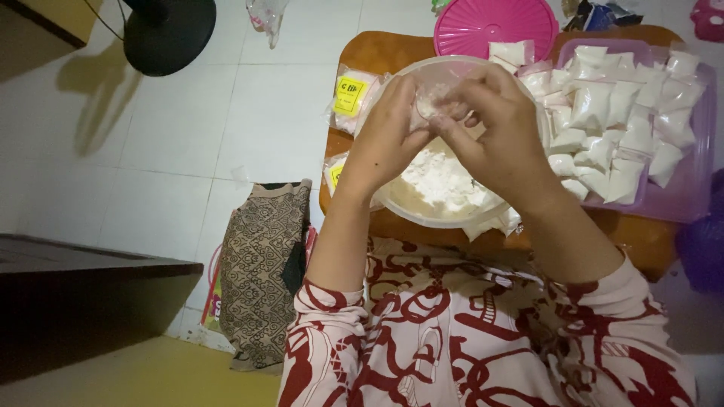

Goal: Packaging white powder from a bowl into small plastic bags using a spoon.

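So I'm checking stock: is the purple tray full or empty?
Full: the purple tray is heaped with small white-filled packets, right of the bowl.

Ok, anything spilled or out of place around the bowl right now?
No spill shows. A few filled packets lie loose under the bowl's near rim, outside the purple tray. Both hands hold a small bag above the powder.

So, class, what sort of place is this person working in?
Probably a home, used for packing by hand: a tiled floor, a low wooden table, and a purple tray of small filled bags.
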